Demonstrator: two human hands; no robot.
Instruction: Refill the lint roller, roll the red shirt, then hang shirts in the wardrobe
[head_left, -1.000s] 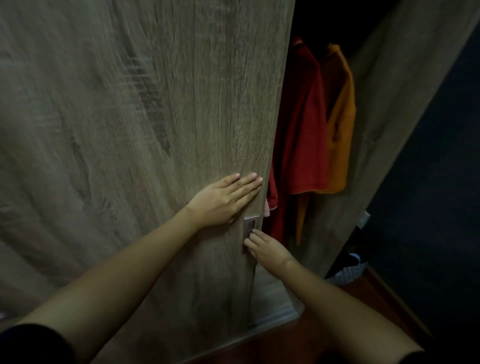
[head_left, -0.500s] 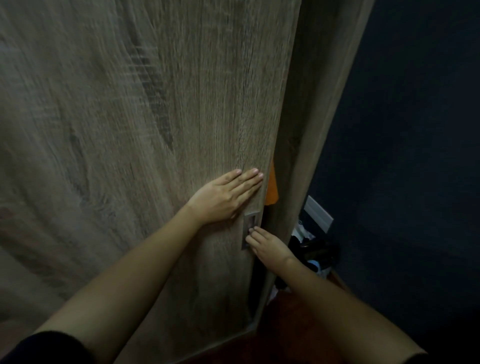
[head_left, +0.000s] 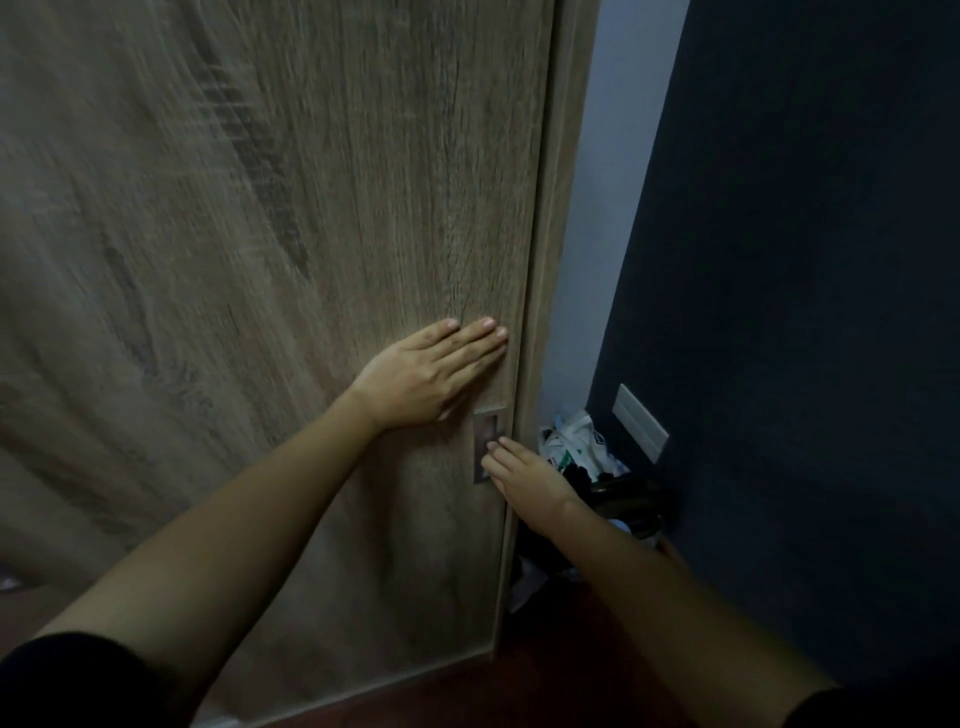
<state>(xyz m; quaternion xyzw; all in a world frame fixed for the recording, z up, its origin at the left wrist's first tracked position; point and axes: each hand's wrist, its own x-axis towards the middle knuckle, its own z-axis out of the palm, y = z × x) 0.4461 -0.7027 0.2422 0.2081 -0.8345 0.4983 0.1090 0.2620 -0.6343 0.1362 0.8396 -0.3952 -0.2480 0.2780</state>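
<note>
Because the wardrobe door (head_left: 311, 260) meets its frame (head_left: 551, 249), we cannot see inside the wardrobe, and blur smears the door's left part. The door stands upright, long axis vertical, facing us. We see the left hand (head_left: 431, 376) flat on it, fingers (head_left: 467, 343) straight, above the recessed handle (head_left: 487, 427). The right hand (head_left: 524, 473) touches that handle with its fingertips (head_left: 500, 443); whether they hook in, we cannot tell.

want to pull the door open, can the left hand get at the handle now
Likely yes: the left hand lies flat on the door just above the handle, whose top is free; the right hand touches its lower part.
</note>
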